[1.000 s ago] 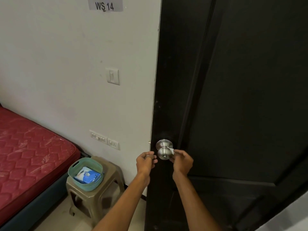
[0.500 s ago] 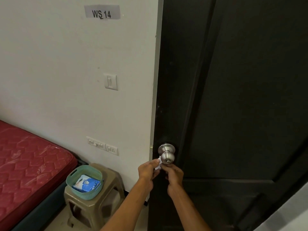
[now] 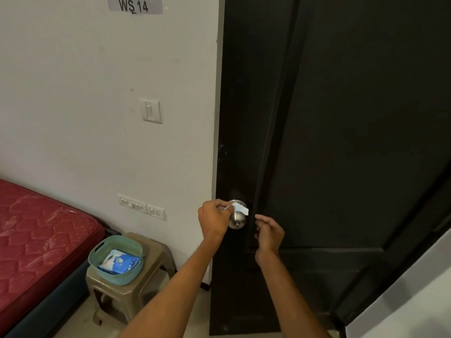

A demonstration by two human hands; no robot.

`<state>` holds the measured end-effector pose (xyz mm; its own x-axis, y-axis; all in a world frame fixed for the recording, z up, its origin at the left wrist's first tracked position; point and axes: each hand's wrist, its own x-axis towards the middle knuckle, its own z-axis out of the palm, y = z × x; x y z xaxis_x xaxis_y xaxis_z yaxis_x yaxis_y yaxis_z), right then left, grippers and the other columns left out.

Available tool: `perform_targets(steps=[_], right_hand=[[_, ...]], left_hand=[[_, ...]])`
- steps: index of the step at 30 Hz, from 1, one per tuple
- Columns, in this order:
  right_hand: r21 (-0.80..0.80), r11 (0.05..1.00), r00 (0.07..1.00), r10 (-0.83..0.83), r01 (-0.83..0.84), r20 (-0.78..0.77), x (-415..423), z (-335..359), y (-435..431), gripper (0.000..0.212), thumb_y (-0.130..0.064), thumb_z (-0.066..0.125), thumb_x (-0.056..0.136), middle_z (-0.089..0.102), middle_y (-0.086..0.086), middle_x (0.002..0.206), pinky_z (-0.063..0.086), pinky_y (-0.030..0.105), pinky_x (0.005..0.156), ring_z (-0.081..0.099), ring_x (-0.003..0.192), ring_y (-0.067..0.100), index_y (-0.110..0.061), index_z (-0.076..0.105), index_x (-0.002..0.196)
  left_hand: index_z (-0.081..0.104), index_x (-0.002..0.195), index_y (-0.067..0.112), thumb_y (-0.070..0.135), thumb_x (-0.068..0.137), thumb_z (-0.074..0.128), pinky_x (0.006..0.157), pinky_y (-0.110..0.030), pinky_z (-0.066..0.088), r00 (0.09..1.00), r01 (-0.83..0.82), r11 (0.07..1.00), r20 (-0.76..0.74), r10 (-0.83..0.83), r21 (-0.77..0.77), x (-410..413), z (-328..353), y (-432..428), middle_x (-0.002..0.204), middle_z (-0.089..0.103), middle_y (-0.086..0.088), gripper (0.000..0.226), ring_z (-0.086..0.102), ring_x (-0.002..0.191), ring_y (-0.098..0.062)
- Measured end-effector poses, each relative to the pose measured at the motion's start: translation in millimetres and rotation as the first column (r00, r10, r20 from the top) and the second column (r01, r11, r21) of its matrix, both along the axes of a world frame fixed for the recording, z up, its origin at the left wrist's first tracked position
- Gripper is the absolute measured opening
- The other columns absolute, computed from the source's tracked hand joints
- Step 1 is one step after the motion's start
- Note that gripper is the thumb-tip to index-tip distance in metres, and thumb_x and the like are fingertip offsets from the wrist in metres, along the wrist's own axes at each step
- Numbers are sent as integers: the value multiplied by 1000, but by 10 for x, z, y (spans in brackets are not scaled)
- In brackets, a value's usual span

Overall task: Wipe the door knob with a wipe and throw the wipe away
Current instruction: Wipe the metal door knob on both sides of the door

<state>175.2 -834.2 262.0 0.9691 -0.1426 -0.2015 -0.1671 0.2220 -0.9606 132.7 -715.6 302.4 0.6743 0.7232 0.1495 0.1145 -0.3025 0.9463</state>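
Door knob (image 3: 237, 217) on the dark door (image 3: 341, 142) is draped on top by a wipe (image 3: 238, 208) pinched only in the left hand (image 3: 214, 219), while the right hand (image 3: 269, 231) is held loose and empty just beside the knob, so the thin wipe could be dropped or large parts of the knob missed.

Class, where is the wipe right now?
In the head view, the wipe is pinched in the left hand, draped over the top of the door knob.

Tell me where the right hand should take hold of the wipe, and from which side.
Pinch the loose white corner of the wipe that droops over the knob on its right. Come in from the right: the left hand already pinches the other end, and the right hand is free.
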Motion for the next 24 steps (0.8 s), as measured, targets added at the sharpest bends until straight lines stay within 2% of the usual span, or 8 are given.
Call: perform_targets(steps=[3,7,9,11,15,18,21,24], right_hand=[[-84,996,989,9,3,147,42,169,-25,25,3,61,89,75,3,100,58,43,91,70,98,20,-15,78,92],[-328,937,883,254,-122,396,79,356,39,14,-6,67,90,75,1,94,61,35,82,71,87,11,-15,76,97],[-446,880,849,357,-166,388,113,405,105,8,-15,74,88,74,0,92,61,35,81,71,88,12,-15,76,95],[-453,873,868,360,-183,342,135,431,155,8,-20,79,84,75,0,85,61,35,77,72,84,13,-15,77,90],[-400,891,899,342,-216,275,198,420,158,15,-5,83,76,74,5,78,61,29,68,74,76,18,-12,76,88],[-340,937,902,212,-79,376,226,390,136,18,1,80,77,73,4,84,60,23,67,73,76,12,-15,74,85],[-313,949,812,152,40,563,186,395,221,22,-2,80,78,68,-2,93,55,12,67,69,80,2,-22,70,82],[-420,907,753,251,37,609,149,319,310,16,-3,77,81,64,-6,93,53,9,70,66,84,2,-17,70,85]], left_hand=[[81,93,10,14,84,80,84,-35,61,999,45,999,-5,-45,5,11,29,26,89,78,-5,10,71,82,-16],[81,93,13,14,86,78,80,-27,60,980,197,971,-3,-199,139,47,110,-18,90,78,-3,8,71,80,-9],[80,100,11,13,90,73,79,-27,61,968,247,949,-1,-251,196,39,113,-21,94,78,-5,12,72,82,-11],[78,105,10,8,92,68,79,-25,61,963,256,949,34,-267,184,3,81,2,96,78,-6,17,73,84,-11],[77,102,12,-4,91,60,83,-19,59,975,91,996,204,-90,1,-131,-25,98,92,77,2,26,73,85,-6],[78,94,17,-3,93,60,80,-13,57,965,-32,998,257,45,-58,-187,-129,196,88,76,8,27,72,84,-3],[79,90,18,0,93,61,78,-14,57,965,-89,993,240,107,-82,-218,-236,247,85,76,11,25,71,82,-1],[78,86,22,1,93,63,75,-12,57,973,-88,991,203,107,-100,-238,-335,249,83,75,12,27,71,80,0]])
